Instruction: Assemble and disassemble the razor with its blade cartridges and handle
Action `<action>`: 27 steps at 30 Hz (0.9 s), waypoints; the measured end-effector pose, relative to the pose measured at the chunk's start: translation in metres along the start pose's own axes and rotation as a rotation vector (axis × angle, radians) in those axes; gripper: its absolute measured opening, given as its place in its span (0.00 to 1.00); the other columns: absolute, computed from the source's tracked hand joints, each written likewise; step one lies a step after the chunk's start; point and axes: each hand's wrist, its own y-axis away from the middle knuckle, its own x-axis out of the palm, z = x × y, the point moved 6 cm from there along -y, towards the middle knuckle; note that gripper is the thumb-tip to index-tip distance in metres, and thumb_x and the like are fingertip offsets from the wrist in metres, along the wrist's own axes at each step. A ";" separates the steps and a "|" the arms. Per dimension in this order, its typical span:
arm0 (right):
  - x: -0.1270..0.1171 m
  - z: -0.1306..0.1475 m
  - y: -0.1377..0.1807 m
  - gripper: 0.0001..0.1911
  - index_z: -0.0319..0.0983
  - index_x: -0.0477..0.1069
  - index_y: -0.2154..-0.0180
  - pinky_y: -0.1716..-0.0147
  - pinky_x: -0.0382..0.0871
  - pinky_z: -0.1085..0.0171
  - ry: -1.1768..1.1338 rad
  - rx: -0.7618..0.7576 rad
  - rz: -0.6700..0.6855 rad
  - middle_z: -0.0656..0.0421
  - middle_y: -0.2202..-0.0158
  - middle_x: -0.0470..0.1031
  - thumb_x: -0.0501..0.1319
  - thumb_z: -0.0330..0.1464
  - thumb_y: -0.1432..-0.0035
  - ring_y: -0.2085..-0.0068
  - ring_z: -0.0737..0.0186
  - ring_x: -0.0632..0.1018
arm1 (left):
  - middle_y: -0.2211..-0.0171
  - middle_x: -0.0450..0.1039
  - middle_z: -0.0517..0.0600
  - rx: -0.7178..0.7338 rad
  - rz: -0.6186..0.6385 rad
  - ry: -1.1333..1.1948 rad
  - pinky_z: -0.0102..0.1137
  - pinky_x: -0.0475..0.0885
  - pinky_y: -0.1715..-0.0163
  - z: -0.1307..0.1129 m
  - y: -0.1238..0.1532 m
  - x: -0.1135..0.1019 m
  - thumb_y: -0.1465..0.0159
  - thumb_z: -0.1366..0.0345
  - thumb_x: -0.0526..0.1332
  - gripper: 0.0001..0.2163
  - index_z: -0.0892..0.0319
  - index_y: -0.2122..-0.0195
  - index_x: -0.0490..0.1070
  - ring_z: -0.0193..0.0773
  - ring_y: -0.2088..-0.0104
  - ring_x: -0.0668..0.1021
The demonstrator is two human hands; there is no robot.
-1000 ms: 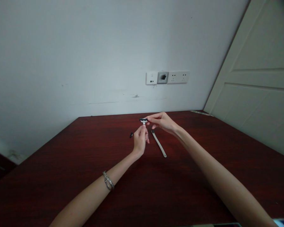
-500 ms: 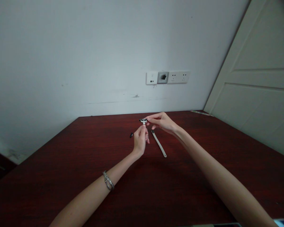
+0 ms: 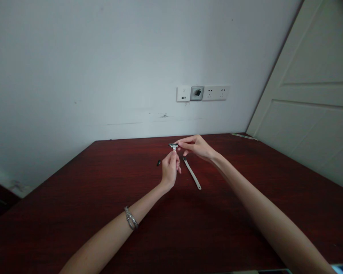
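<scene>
My left hand (image 3: 169,167) is closed around the handle of a razor (image 3: 173,147), whose T-shaped silver and black head points up, away from me. From the right, the fingers of my right hand (image 3: 196,146) pinch the right end of that head. Most of the razor's handle is hidden in my left hand. A small black piece (image 3: 158,163) lies on the table just left of my left hand. Below my right hand lies a slim, pale brush-like stick (image 3: 192,174) with a dark far tip and a hole at its near end.
The dark red wooden table (image 3: 103,182) reaches back to a white wall (image 3: 117,68). Sockets and a switch panel (image 3: 202,93) sit on the wall. A pale panelled door (image 3: 308,95) stands at the right. A thin strip (image 3: 244,136) lies at the back right edge.
Both hands stay almost where they were, still at the razor. Its head has tilted very slightly. The stick and the small black piece have not moved.
</scene>
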 end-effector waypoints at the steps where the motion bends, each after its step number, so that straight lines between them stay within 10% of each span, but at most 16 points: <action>1: 0.000 0.001 0.000 0.14 0.36 0.78 0.65 0.75 0.73 0.70 0.010 -0.005 -0.001 0.56 0.71 0.77 0.66 0.37 0.53 0.70 0.67 0.75 | 0.86 0.54 0.40 0.001 0.001 0.000 0.23 0.59 0.89 0.000 0.000 0.000 0.39 0.47 0.51 0.20 0.59 0.78 0.59 0.26 0.89 0.61; 27: 0.001 0.009 0.002 0.15 0.36 0.78 0.64 0.79 0.73 0.70 0.242 -0.221 -0.006 0.53 0.61 0.75 0.62 0.39 0.48 0.76 0.69 0.76 | 0.87 0.52 0.40 0.009 -0.024 -0.042 0.21 0.52 0.88 0.001 -0.002 -0.003 0.39 0.47 0.50 0.21 0.59 0.78 0.58 0.24 0.88 0.57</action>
